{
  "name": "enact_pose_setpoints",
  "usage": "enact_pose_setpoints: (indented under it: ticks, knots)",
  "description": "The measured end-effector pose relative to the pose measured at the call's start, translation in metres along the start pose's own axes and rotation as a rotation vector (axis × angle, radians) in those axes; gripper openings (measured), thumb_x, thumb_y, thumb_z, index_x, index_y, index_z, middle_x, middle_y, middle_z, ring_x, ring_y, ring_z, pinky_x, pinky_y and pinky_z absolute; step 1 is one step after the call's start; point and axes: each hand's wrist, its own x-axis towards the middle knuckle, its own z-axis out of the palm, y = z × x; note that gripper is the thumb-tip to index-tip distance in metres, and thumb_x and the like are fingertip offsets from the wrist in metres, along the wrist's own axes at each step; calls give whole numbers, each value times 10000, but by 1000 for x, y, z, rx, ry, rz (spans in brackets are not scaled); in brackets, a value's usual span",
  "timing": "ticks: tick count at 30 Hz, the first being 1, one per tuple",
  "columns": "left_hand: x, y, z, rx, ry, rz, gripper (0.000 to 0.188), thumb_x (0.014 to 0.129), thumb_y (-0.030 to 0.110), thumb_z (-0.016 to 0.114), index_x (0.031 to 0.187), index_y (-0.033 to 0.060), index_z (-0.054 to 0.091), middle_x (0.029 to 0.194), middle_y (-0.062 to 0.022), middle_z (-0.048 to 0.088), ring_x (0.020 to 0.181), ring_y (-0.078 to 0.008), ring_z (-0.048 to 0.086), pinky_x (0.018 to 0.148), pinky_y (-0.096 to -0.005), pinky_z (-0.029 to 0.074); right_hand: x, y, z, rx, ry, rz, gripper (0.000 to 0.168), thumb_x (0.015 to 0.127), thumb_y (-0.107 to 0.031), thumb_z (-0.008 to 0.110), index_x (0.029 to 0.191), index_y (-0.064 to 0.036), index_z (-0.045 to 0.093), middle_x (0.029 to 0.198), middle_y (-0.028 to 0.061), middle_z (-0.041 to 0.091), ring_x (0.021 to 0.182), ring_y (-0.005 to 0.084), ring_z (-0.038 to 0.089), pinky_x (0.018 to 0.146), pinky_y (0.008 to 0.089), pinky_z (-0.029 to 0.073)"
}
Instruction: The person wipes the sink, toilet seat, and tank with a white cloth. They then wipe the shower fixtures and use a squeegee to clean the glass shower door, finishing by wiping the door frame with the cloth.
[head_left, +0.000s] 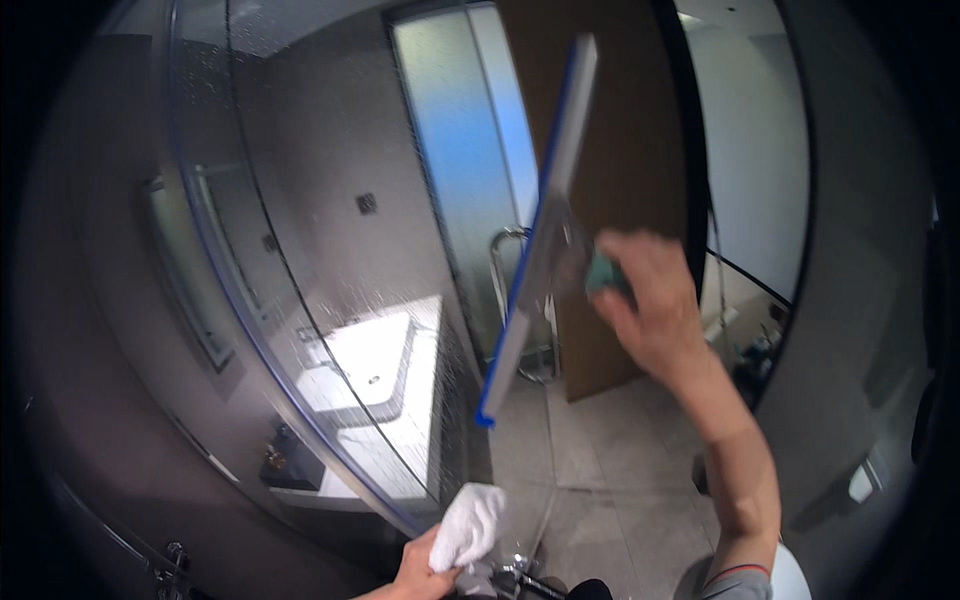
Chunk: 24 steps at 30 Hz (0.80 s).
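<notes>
My right hand (651, 300) is closed around the green handle (602, 274) of a long window squeegee (574, 150). Its blue-edged blade stands tilted, the upper end leaning right, in front of a glass shower panel (420, 262) speckled with water drops. I cannot tell whether the blade touches the glass. Low in the view, my left hand (426, 566) grips a white cloth (471, 525), bunched up above the fingers.
Behind the wet glass are a white washbasin (375, 367) and its counter. A metal door handle (499, 262) stands near the squeegee. A brown door panel (630, 150), grey floor tiles (585, 517) and a white toilet rim (791, 574) lie to the right.
</notes>
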Motion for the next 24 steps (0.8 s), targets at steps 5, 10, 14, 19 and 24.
enact_pose_setpoints:
  ticks: [5,10,14,19,24]
  knots:
    - [67,22,5,-195,113,-327,260,730,98,639,966,-10,647,865,-131,668,792,-237,640,724,-333,502,167,-4,123,97,351,-408,245,748,-127,664,981,-124,587,848,38,563,884,216,580,799,385,396]
    - [98,11,30,-210,519,-522,262,656,-22,654,917,-33,647,840,-89,667,769,-164,611,705,-303,493,239,-33,191,296,628,-570,313,765,-200,702,1039,-129,569,938,29,572,940,197,567,861,384,383]
    - [148,26,45,-132,710,-569,350,655,-42,630,1005,-44,641,930,-83,674,872,-163,621,812,-298,481,281,-14,217,408,594,-549,280,811,-207,647,1068,-119,577,966,51,588,959,200,569,860,398,384]
    - [102,24,83,-109,982,-495,402,667,-62,561,1064,-51,627,1001,-71,656,950,-163,600,860,-294,452,287,-52,188,501,734,-517,234,826,-112,583,1060,-100,598,997,84,595,985,222,567,863,420,382]
    - [111,33,91,-162,1104,-512,467,651,-73,489,1102,-51,609,1040,-79,646,975,-170,593,864,-287,445,273,-74,183,630,732,-543,292,778,-72,589,1069,-88,607,1015,89,594,1016,237,561,863,423,378]
